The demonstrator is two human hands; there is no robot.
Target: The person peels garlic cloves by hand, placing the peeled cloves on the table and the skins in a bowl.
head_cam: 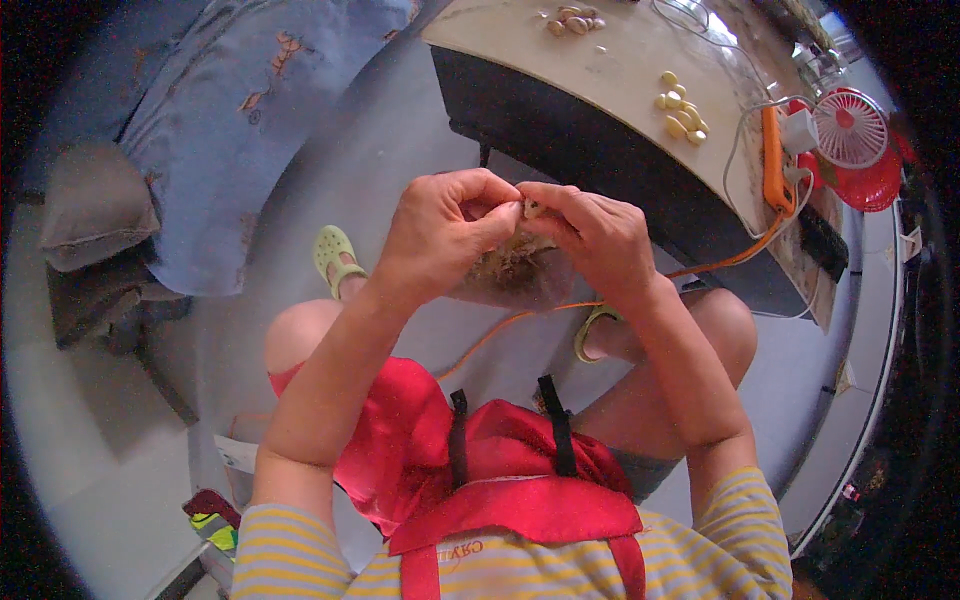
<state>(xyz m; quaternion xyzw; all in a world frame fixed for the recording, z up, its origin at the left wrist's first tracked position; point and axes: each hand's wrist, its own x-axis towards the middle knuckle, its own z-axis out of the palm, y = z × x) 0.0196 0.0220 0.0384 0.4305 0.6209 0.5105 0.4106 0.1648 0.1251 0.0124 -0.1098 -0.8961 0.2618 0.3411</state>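
Note:
My left hand (454, 221) and my right hand (596, 229) meet at the fingertips above the floor, between my knees. A small pale piece with dark spots (532, 207) is pinched in my right fingers, and my left thumb and forefinger touch its edge; what it is I cannot tell. Below the hands lies a heap of brownish, fibrous scraps (517, 262) in what looks like a clear plastic bag, partly hidden by the hands. On the table ahead are several pale yellow, smooth oval pieces (686, 120) and, farther left, several brownish shell-like oval pieces (576, 25).
The table (615, 82) with a dark side stands ahead and right. It carries an orange power strip (776, 157), white cables and a small white fan (850, 129). An orange cord (495, 328) crosses the floor. Blue cloth (217, 142) and a grey cushion (97, 206) are at left.

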